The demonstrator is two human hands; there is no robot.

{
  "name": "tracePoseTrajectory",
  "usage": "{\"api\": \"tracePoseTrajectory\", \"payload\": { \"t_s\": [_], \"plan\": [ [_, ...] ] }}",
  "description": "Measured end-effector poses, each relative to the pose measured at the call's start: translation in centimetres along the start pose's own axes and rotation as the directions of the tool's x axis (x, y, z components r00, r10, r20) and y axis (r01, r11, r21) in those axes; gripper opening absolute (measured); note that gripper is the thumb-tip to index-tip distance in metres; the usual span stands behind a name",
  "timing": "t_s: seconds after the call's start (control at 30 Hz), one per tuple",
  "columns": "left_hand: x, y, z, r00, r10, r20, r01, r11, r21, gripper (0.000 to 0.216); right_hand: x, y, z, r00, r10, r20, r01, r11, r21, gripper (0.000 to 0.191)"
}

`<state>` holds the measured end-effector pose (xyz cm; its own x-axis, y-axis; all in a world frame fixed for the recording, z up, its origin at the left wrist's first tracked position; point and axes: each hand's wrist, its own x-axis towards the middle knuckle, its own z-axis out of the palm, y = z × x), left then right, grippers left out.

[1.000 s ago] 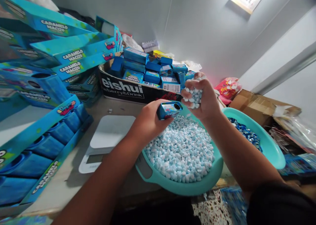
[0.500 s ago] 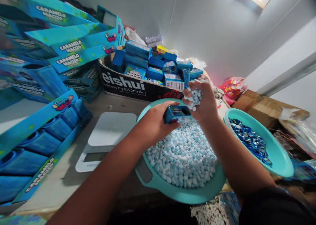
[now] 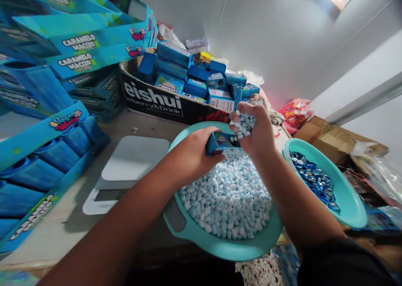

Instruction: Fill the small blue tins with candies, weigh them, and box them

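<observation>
My left hand [image 3: 199, 154] is wrapped round a small blue candy box [image 3: 222, 142], tilted so that its round opening faces my other hand. White candies show at that opening. Close beside it, my right hand [image 3: 258, 127] is closed on a handful of white and pale blue candies [image 3: 245, 120], several of them showing between the fingers. Both hands are above a turquoise bowl [image 3: 232, 250] with a deep layer of the same candies [image 3: 229, 198] in it.
Left of the bowl lies a white kitchen scale [image 3: 135, 156]. Further left rise stacked blue display boxes [image 3: 78, 62]. A black carton [image 3: 147, 99] of blue boxes stands behind. At right, a second turquoise bowl [image 3: 348, 194] holds blue metallic caps [image 3: 314, 181].
Candies now show at the box's opening, which looked dark before. My right hand has moved slightly left, still holding its handful. The whole view has shifted a little.
</observation>
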<state>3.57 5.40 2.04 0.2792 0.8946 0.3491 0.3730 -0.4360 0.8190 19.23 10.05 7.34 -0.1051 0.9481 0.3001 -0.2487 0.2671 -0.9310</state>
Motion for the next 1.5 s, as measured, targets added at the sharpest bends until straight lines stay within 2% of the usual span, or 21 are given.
{"api": "tracePoseTrajectory", "payload": {
  "t_s": [0.17, 0.4, 0.67, 0.87, 1.07, 1.5],
  "plan": [
    [-0.02, 0.27, -0.13, 1.0, -0.016, 0.003, 0.016, 1.0, 0.027, 0.042, -0.19, 0.17, 0.0, 0.997, -0.037, 0.064, 0.033, 0.998, 0.06, 0.037],
    [-0.01, 0.57, -0.33, 0.999, -0.043, 0.0, 0.043, 0.997, 0.062, 0.04, -0.28, 0.24, 0.06, 0.995, -0.054, 0.088, 0.052, 0.998, 0.027, 0.037],
    [-0.04, 0.61, -0.38, 0.997, -0.078, -0.007, 0.078, 0.996, 0.052, 0.037, -0.15, 0.42, -0.32, 0.997, -0.001, 0.077, -0.003, 0.999, 0.051, 0.039],
    [-0.02, 0.53, -0.28, 0.998, -0.05, -0.023, 0.051, 0.997, 0.061, 0.04, -0.04, 0.49, -0.26, 0.999, 0.04, 0.021, -0.042, 0.997, 0.064, 0.04],
    [0.12, 0.57, -0.27, 0.997, -0.072, -0.022, 0.073, 0.995, 0.065, 0.039, -0.31, 0.62, -0.25, 0.998, 0.008, 0.068, -0.015, 0.995, 0.096, 0.037],
    [0.01, 0.76, -0.37, 0.998, -0.061, -0.028, 0.061, 0.998, 0.016, 0.041, -0.24, 0.45, -0.2, 0.996, -0.003, 0.089, -0.002, 0.998, 0.062, 0.044]
  ]
}}
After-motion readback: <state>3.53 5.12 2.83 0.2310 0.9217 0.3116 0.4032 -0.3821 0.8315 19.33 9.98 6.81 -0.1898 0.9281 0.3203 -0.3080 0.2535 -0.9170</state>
